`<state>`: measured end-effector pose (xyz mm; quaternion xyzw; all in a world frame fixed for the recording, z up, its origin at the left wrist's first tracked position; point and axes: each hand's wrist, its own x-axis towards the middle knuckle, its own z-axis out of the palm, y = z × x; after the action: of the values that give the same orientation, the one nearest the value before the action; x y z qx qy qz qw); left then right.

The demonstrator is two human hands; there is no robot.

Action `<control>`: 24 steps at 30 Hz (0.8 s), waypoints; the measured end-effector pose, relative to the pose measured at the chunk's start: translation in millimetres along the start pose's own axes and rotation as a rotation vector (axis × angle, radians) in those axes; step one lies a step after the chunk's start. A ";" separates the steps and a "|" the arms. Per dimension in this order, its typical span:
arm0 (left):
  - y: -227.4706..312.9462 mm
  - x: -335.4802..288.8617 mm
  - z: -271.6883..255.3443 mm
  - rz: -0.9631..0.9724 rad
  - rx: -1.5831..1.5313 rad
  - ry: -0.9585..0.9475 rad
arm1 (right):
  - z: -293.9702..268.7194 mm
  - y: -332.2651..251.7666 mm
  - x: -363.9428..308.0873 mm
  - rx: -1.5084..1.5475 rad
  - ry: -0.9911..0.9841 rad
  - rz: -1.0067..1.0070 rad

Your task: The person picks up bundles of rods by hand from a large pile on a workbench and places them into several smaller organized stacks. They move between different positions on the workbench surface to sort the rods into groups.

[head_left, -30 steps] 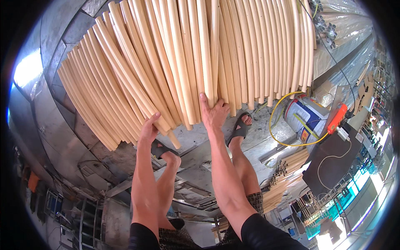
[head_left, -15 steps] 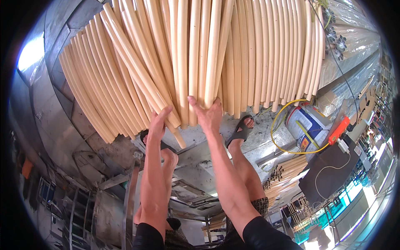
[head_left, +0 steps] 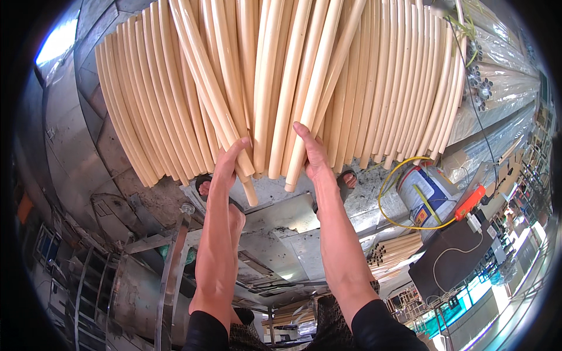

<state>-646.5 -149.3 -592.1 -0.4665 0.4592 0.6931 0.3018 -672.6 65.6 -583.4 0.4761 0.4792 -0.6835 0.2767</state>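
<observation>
A wide row of long, pale wood-coloured poles lies side by side, near ends toward me. My left hand is closed round the near ends of poles that slant across the row, its thumb on top. One of these ends sticks out below the fingers. My right hand grips another pole near its end, thumb on the upper side and fingers hidden beneath. Between the hands, several loose poles lie over the others.
My sandalled feet stand just below the pole ends on a grey, dirty floor. At right are a white and blue bucket, a yellow cable and an orange power strip. Plastic-wrapped tubes lie beyond. A metal frame stands lower left.
My right hand has moved right, and the near ends of the poles by it have swung right too. The hands are wider apart; the left still holds its poles.
</observation>
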 end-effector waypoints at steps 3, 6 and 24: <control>3.5 -5.3 -4.0 0.002 -0.027 -0.024 | 21.8 -6.0 -19.6 -0.046 -0.074 -0.039; 10.5 -13.1 2.7 0.044 0.051 -0.057 | 24.5 5.9 -21.2 -0.185 -0.127 -0.214; -4.4 -2.6 -27.7 0.020 -0.015 -0.142 | 14.9 -0.4 -29.6 0.018 -0.335 -0.091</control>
<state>-631.6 -173.0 -595.3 -0.4140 0.4362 0.7308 0.3230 -666.9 49.8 -554.9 0.3357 0.4412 -0.7693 0.3175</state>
